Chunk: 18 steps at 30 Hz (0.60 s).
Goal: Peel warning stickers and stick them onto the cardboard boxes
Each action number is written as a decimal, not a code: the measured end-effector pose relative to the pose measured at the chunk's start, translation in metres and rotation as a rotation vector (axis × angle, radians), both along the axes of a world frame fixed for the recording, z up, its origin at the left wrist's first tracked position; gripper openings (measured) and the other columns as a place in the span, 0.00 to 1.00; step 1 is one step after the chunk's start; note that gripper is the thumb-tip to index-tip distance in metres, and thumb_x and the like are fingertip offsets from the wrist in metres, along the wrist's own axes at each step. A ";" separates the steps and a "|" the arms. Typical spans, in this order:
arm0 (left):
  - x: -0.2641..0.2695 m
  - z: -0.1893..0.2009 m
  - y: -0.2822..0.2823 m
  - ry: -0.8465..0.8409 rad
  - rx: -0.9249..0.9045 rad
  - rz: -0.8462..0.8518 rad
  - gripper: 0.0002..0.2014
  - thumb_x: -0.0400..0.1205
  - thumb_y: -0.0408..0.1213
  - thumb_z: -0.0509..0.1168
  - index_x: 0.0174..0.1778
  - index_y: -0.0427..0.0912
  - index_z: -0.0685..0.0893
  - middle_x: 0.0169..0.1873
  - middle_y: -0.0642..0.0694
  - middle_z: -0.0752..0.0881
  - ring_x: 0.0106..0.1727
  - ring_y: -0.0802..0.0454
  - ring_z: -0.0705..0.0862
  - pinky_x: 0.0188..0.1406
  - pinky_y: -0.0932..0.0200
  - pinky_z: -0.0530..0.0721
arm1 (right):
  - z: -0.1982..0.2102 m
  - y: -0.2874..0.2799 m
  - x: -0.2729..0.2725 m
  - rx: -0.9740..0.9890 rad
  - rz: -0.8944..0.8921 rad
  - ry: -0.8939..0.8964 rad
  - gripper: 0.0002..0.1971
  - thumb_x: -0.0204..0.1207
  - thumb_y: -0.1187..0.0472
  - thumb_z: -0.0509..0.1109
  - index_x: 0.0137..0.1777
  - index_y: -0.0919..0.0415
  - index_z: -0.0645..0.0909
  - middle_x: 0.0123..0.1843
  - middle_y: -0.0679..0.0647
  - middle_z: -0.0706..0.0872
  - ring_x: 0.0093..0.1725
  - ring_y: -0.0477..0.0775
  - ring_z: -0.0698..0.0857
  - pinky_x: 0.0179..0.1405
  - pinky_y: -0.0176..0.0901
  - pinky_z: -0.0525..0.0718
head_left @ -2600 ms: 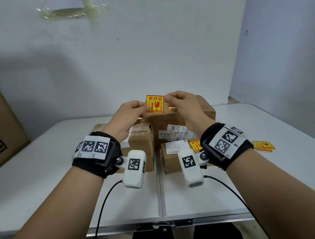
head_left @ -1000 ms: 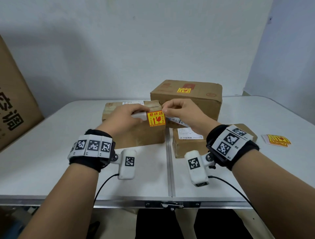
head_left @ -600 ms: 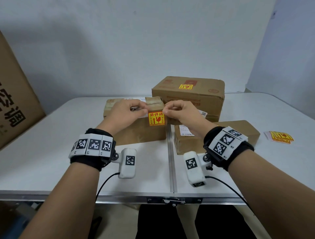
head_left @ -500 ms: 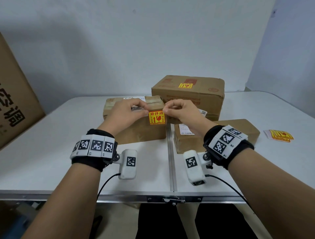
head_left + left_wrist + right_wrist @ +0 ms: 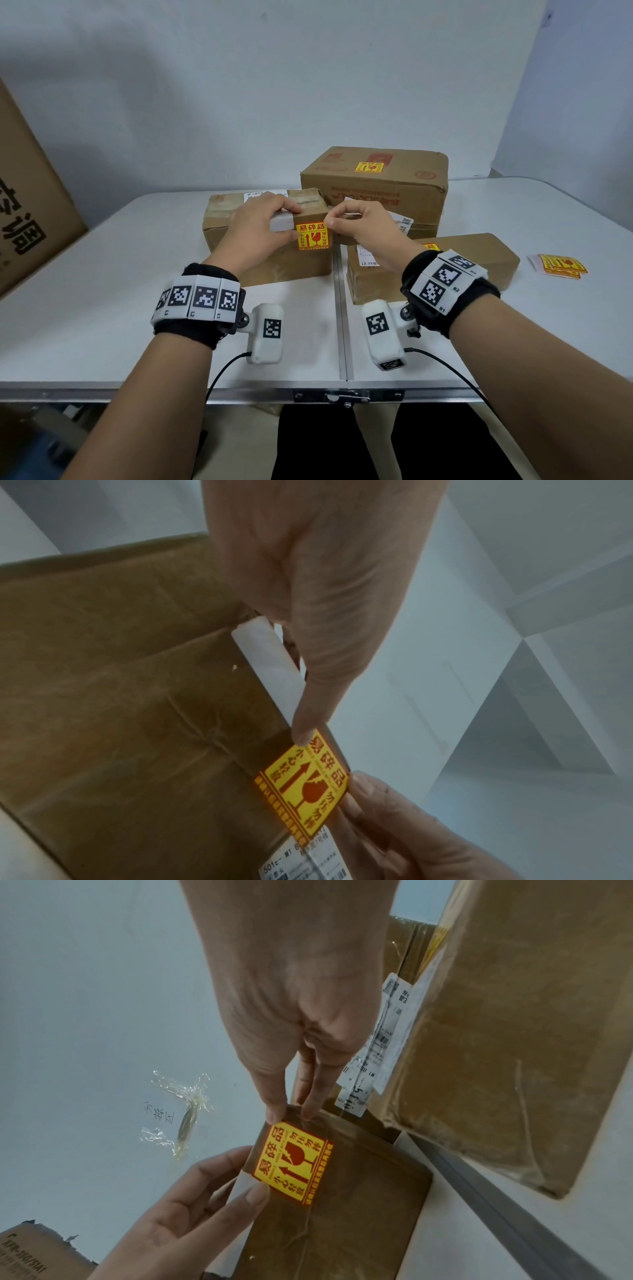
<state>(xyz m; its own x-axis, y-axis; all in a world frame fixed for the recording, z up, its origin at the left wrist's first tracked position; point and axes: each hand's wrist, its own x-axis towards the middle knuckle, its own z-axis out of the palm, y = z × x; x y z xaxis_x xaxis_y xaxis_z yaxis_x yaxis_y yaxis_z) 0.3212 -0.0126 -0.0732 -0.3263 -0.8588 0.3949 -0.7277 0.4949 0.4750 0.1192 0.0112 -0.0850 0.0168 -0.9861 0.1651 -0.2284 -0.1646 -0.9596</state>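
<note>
Both hands are meeting at the near right corner of the brown cardboard box (image 5: 267, 240) on the white folding table (image 5: 102, 308). The left hand (image 5: 255, 228) is pinching the white backing strip (image 5: 270, 666), thumb on the yellow-and-red fragile warning sticker (image 5: 312, 236); that strip's length shows only from the left wrist. The right hand (image 5: 359, 222) is nipping the sticker's top right corner. Since half a second ago, the sticker is sitting unchanged on the front face. Behind this box, a larger brown carton (image 5: 376, 185) is wearing its own sticker.

I see a glossy yellow warning sticker (image 5: 312, 236) against matt, creased brown cardboard box (image 5: 274, 263), beside a white paper backing strip (image 5: 270, 666); the tabletop (image 5: 102, 308) looks smooth grey plastic with a metal edge.
</note>
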 end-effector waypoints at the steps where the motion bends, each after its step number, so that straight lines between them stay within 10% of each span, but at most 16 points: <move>1: -0.001 -0.001 0.000 -0.003 -0.008 0.006 0.16 0.74 0.44 0.75 0.57 0.59 0.83 0.57 0.55 0.84 0.62 0.51 0.79 0.66 0.37 0.75 | -0.001 0.000 0.001 -0.004 -0.009 0.005 0.05 0.75 0.62 0.75 0.38 0.53 0.88 0.55 0.59 0.89 0.58 0.57 0.88 0.66 0.59 0.83; 18: -0.012 -0.008 -0.002 -0.074 -0.113 0.151 0.12 0.75 0.47 0.73 0.53 0.58 0.82 0.52 0.58 0.77 0.64 0.49 0.76 0.57 0.50 0.62 | -0.003 -0.003 0.005 -0.030 -0.088 0.051 0.03 0.76 0.61 0.75 0.41 0.55 0.88 0.51 0.55 0.90 0.56 0.54 0.87 0.61 0.56 0.86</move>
<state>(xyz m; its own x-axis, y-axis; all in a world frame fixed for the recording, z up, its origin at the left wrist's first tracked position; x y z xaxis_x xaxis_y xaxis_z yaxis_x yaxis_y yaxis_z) 0.3087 -0.0142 -0.0808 -0.2288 -0.8516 0.4717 -0.8283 0.4249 0.3652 0.1246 0.0080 -0.0878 -0.0603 -0.9789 0.1954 -0.2913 -0.1700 -0.9414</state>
